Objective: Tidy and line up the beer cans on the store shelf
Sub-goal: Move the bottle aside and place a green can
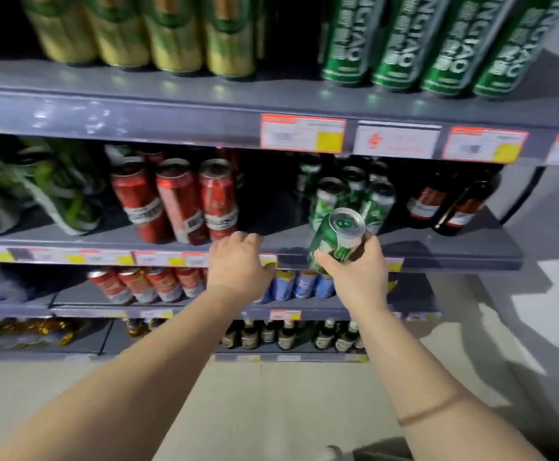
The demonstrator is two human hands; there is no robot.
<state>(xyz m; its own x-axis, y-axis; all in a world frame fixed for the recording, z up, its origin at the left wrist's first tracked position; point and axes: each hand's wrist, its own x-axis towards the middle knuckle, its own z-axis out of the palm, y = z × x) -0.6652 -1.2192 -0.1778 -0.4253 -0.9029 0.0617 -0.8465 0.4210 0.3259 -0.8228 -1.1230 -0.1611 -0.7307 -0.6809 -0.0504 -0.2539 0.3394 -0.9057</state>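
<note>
Bare forearms, no sleeves; right forearm (438, 394) shows a creased line.

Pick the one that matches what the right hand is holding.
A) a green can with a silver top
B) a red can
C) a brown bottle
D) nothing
A: the right hand grips a green can, tilted, its silver top facing the camera, in front of the shelf edge.

Head cam, looks fwd+down, close to shelf (404, 251) front.
</note>
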